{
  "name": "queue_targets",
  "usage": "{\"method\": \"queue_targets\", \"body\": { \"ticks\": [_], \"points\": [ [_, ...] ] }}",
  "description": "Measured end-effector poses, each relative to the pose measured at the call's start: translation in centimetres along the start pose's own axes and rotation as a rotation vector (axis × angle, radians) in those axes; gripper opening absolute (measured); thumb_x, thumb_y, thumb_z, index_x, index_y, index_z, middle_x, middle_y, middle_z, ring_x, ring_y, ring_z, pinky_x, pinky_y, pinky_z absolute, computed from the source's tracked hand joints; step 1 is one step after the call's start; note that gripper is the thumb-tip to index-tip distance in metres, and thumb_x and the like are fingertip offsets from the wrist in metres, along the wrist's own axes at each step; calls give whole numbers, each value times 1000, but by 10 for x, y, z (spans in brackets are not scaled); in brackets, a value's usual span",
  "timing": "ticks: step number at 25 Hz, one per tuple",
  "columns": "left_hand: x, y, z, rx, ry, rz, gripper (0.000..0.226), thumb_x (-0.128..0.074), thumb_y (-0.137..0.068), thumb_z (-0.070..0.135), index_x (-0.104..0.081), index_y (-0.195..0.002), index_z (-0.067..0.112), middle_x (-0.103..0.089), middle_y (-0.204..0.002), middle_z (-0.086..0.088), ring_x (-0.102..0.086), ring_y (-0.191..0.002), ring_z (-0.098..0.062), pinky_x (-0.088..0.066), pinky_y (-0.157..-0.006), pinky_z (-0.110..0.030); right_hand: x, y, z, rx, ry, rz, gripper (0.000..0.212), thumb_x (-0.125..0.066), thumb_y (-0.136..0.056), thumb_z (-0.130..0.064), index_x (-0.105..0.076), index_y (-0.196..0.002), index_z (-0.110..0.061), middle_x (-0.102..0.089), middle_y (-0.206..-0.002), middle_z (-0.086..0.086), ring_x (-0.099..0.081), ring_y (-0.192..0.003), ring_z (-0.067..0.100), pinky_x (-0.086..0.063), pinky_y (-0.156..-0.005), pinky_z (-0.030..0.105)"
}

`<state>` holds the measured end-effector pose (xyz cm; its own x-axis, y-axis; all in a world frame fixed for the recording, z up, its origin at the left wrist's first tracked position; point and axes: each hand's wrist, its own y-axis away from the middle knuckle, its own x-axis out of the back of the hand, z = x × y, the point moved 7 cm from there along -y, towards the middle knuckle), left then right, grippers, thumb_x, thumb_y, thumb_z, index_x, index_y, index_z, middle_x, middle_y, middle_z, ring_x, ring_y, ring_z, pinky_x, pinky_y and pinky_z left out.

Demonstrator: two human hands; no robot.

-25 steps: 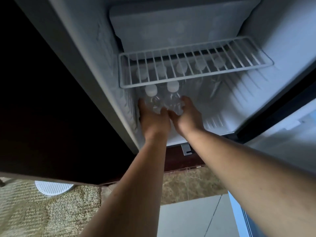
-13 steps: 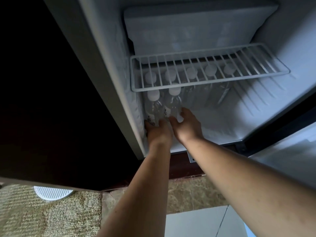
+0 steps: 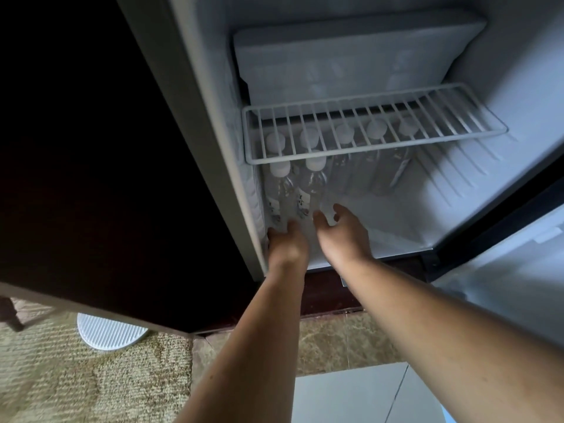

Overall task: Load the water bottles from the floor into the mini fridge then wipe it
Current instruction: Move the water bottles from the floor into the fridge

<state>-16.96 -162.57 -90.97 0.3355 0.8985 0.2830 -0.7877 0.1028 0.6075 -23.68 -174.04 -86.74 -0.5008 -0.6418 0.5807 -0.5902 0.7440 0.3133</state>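
inside the white mini fridge (image 3: 457, 184), the left hand (image 3: 288, 244) and the right hand (image 3: 343, 232) rest loose and half-spread, holding nothing, at two clear white-capped plastic water bottles (image 3: 294, 193).

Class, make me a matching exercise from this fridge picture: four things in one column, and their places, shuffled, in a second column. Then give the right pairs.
Things:
1. wire shelf
2. left hand
3. back row of bottles
4. white disc

Places:
A. on the carpet, left of the arms
B. at the base of the front bottles, by the fridge's left wall
C. across the fridge, above the bottles
D. under the shelf, caps showing through the bars

Pairs: 1-C, 2-B, 3-D, 4-A
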Motion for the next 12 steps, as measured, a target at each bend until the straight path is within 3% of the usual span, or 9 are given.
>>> {"method": "queue_targets", "body": {
  "ticks": [3, 6, 8, 12],
  "points": [
    [-1, 17, -5, 24, 1, -82, 64, -38, -102, 51, -41, -150, 9, -50, -148, -18, -51, -133, -37, -43, -112, -48, 15, 23, -1, 15, -67, 102, 40, -58, -99, -37, -63, -131, -14, -69, -127, 9, -63, -119, 28, -44, -88, 28],
    [13, 57, 4, -31, -86, -153, 61, -35, -101, 50, -47, -145, 10, -57, -141, -18, -55, -128, -38, -45, -109, -49, 30, 51, -16, 7, -126, 137, 23, -60, -98, -29, -71, -106, -11, -74, -104, 8, -67, -99, 27, -38, -74, 25],
    [30, 90, 15, -107, -115, -156, 53, -35, -104, 45, -54, -139, 9, -62, -134, -19, -58, -123, -37, -48, -105, -45, 40, 77, -33, -22, -140, 134, 22, -59, -98, -28, -72, -103, -10, -75, -103, 9, -66, -96, 25, -37, -73, 23],
    [77, 175, 45, -136, 6, -127, 43, -42, -105, 36, -74, -109, 7, -74, -110, -18, -68, -108, -32, -53, -95, -42, 72, 151, -78, -167, -109, 108, 27, -56, -100, -25, -71, -113, -8, -75, -113, 11, -67, -110, 28, -31, -67, 16]
  ]
}}
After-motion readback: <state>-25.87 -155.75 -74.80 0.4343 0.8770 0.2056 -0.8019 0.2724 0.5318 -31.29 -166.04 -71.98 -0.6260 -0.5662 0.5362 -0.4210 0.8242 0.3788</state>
